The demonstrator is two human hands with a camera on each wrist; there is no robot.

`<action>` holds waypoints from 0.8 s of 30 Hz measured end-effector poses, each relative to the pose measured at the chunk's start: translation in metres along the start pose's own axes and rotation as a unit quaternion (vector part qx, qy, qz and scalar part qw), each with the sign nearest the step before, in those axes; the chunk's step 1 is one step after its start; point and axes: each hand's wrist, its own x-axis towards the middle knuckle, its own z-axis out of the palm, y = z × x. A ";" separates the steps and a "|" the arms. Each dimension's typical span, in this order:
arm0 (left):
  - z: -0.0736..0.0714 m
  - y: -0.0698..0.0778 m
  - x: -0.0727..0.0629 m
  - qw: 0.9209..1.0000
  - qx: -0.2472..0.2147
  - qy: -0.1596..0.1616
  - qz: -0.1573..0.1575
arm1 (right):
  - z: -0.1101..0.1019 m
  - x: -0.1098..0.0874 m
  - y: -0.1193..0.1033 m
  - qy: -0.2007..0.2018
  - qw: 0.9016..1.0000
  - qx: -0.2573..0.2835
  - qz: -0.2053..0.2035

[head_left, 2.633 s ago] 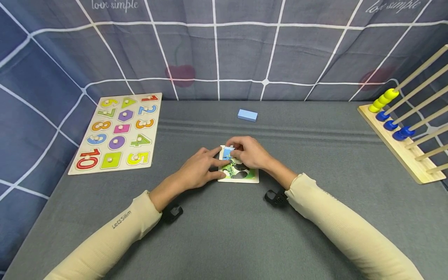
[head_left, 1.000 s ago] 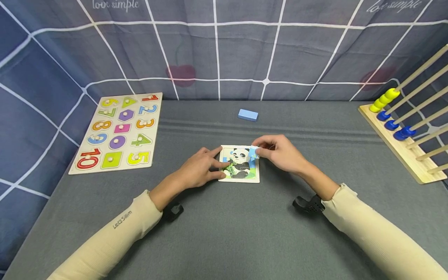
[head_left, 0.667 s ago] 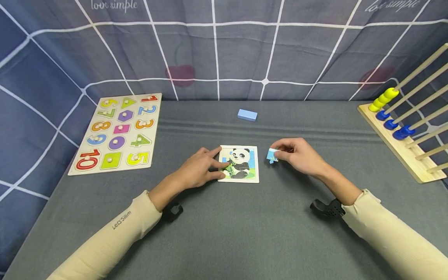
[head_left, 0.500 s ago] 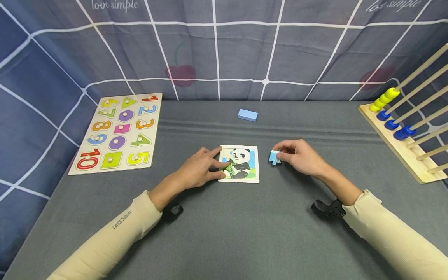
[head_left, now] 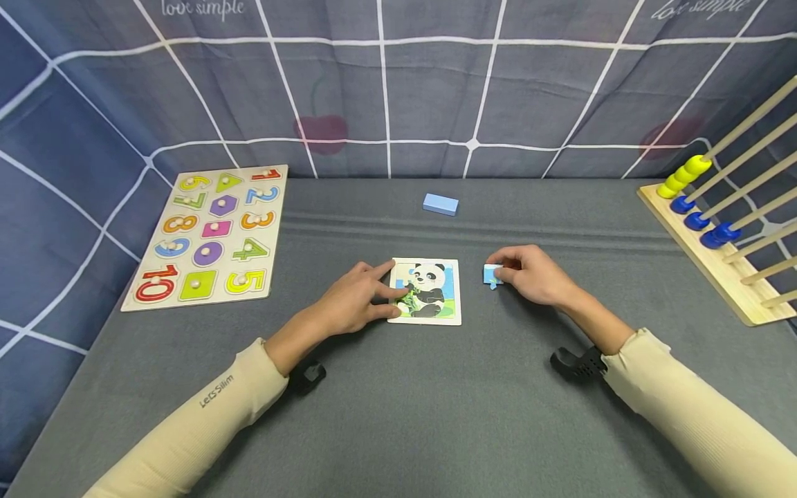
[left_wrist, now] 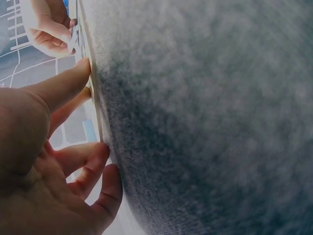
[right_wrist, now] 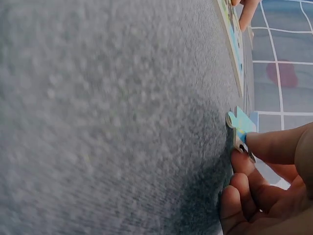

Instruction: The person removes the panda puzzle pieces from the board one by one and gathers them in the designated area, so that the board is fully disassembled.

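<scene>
A square panda jigsaw puzzle (head_left: 429, 294) in a pale frame lies flat on the grey table. My left hand (head_left: 351, 301) rests on its left side, fingers spread, with fingertips touching the frame and picture. The left wrist view shows the thumb and fingers of my left hand (left_wrist: 63, 137) along the board's thin edge. To the right of the puzzle, my right hand (head_left: 532, 277) pinches a light-blue jigsaw piece (head_left: 492, 274) between thumb and fingers. In the right wrist view this piece (right_wrist: 241, 125) is tilted just above the cloth, apart from the board.
A blue block (head_left: 440, 205) lies behind the puzzle. At the left stands a number-and-shape peg board (head_left: 205, 238). A wooden bead rack (head_left: 716, 263) with yellow and blue beads is at the right. A dark gridded cloth (head_left: 429, 90) hangs behind the table.
My right hand has moved from over the puzzle's upper left to the right, off the board, carrying the jigsaw piece. Lately the piece has turned slightly. My left hand has stayed in place.
</scene>
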 end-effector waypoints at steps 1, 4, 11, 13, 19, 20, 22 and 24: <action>0.000 0.000 0.000 1.000 0.000 0.000 0.000 | 0.000 0.001 0.000 0.002 1.000 -0.003 0.000; 0.000 0.000 0.000 1.000 0.001 0.001 0.001 | 0.000 0.002 0.000 0.005 1.000 -0.016 0.000; 0.000 -0.001 0.000 1.000 0.004 0.006 0.006 | 0.004 0.003 0.000 0.018 0.999 -0.049 -0.002; 0.000 -0.001 0.000 1.000 0.004 0.007 0.008 | 0.004 0.003 0.000 0.022 0.998 -0.053 -0.003; 0.000 -0.001 -0.001 1.000 0.004 0.010 0.010 | 0.006 0.002 0.000 0.030 0.998 -0.062 -0.010; 0.000 -0.001 -0.001 1.000 0.004 0.010 0.010 | 0.006 0.002 0.000 0.031 0.997 -0.064 -0.011; 0.000 0.000 -0.001 1.000 0.004 0.011 0.010 | 0.007 0.001 0.000 0.035 0.997 -0.071 -0.012; 0.000 0.000 -0.001 1.000 0.002 0.011 0.009 | 0.008 0.000 -0.001 0.038 0.996 -0.077 -0.012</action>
